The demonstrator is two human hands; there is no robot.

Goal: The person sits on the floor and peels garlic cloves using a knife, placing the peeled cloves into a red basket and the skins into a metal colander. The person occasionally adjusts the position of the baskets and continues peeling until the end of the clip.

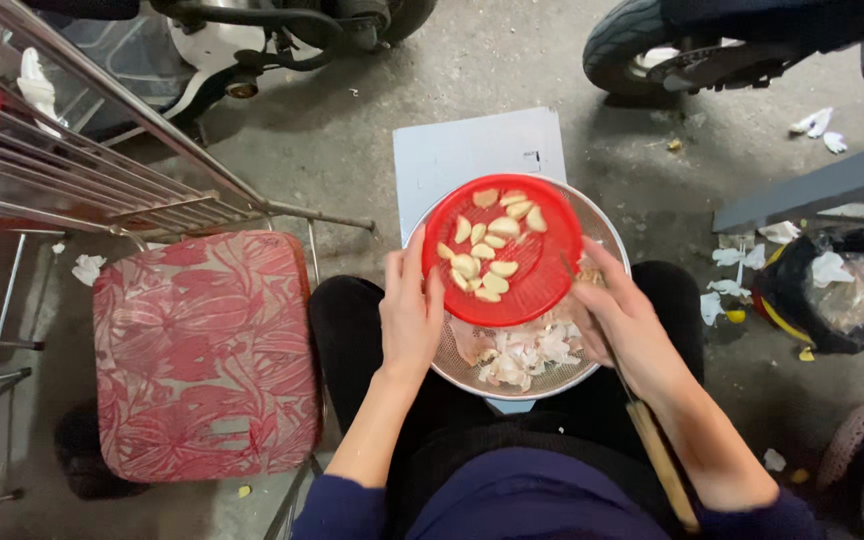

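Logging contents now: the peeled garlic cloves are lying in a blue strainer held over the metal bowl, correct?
Not quite. The head view shows the strainer is red, not blue. The peeled garlic cloves do lie in it, above the metal bowl.

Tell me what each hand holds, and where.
Left hand grips the red basket at its left rim. Right hand holds a wooden-handled knife, grip point hidden.

Between my fingers (422, 262) I see a red basket (542, 280) of pale cloves (484, 250); left, a red leaf-patterned cushion (202, 350).
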